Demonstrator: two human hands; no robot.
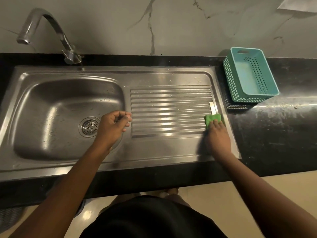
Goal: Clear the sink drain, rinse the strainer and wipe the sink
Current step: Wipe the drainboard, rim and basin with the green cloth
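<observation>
A steel sink [51,107] with a ribbed drainboard [169,107] fills the counter. The round strainer [90,127] sits in the drain at the bowl's bottom. My right hand [217,138] presses a green cloth [211,119] flat onto the drainboard's right edge, fingers straight over it. My left hand [114,125] hovers over the ridge between bowl and drainboard, its fingers loosely curled and holding nothing. Water drops dot the bowl and the board.
A curved chrome tap [51,31] stands behind the bowl, spout to the left. A teal plastic basket [250,74] sits on the black counter [283,127] right of the sink. A marble wall rises behind. The floor lies below the counter's front edge.
</observation>
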